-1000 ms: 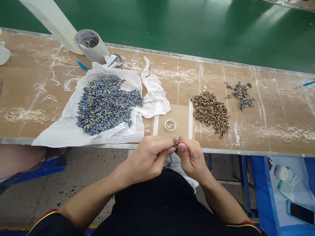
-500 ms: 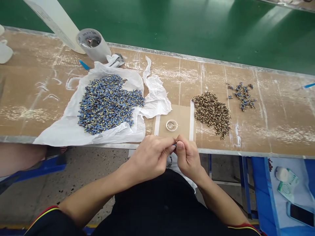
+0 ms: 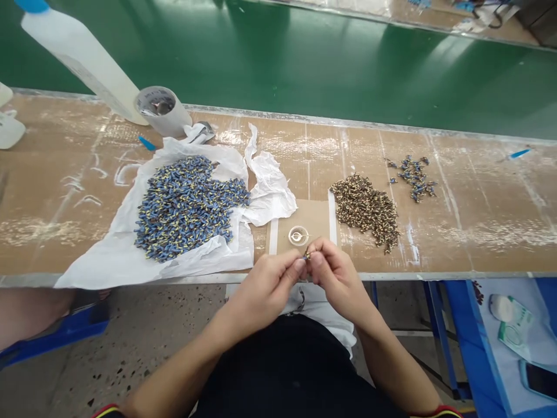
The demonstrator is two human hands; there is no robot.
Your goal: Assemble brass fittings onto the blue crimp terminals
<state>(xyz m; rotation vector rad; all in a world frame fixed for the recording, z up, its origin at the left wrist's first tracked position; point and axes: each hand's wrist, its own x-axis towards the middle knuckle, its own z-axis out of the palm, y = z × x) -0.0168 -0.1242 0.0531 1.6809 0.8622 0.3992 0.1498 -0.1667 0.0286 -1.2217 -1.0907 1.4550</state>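
Observation:
My left hand [image 3: 270,290] and my right hand [image 3: 338,281] meet fingertip to fingertip just over the table's front edge. Both pinch a small blue-and-yellowish piece [image 3: 307,256], mostly covered by the fingers. Beyond them a small round clear dish [image 3: 298,235] sits on a cardboard sheet [image 3: 282,223]. To the left, a heap of tiny blue, yellow and brown pieces [image 3: 187,209] lies on crumpled white paper [image 3: 117,232]. Right of the cardboard is a heap of small brown-and-cream pieces [image 3: 368,209]. Farther right lies a smaller scatter of blue-and-brown pieces [image 3: 415,177].
A tall translucent bottle [image 3: 87,64] and a wide tape roll [image 3: 163,110] stand at the back left. Blue-tipped items [image 3: 147,143] lie on the table [image 3: 56,174]. At lower right are a phone [image 3: 539,377] and a white round item [image 3: 501,307]. Someone's bare limb [image 3: 32,316] shows at lower left.
The view has tilted up, so the table appears lower. My hands stay together at the small piece, with the left fingers slightly straighter and more of the piece showing.

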